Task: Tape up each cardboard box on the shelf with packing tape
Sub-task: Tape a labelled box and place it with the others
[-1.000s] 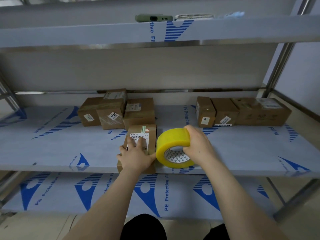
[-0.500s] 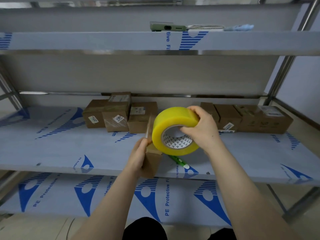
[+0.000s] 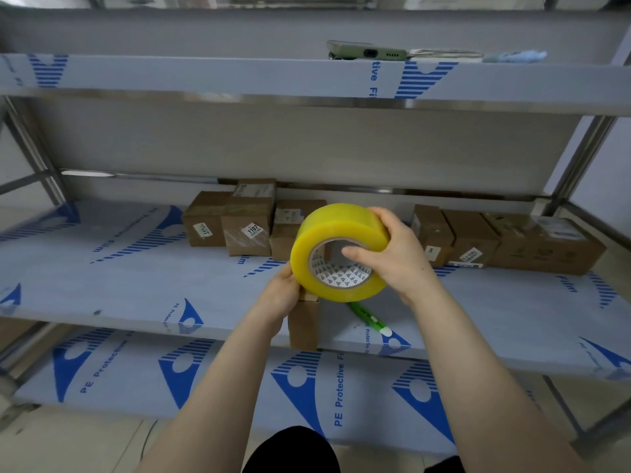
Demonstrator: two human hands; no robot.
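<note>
Cardboard box point(image 3: 304, 324) gripped in left hand point(image 3: 280, 295), tape roll point(image 3: 327, 233) in right hand point(image 3: 399, 264), maybe seven others point(image 3: 471, 238)

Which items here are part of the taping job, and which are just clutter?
Job: packing tape roll in right hand; small cardboard box in left hand; left box cluster; right box row.
Lying about: phone and blue item on top shelf; green pen-like tool.

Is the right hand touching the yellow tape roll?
Touching. The head view shows the right hand gripping the yellow tape roll, fingers over its top, thumb at its core.
</note>
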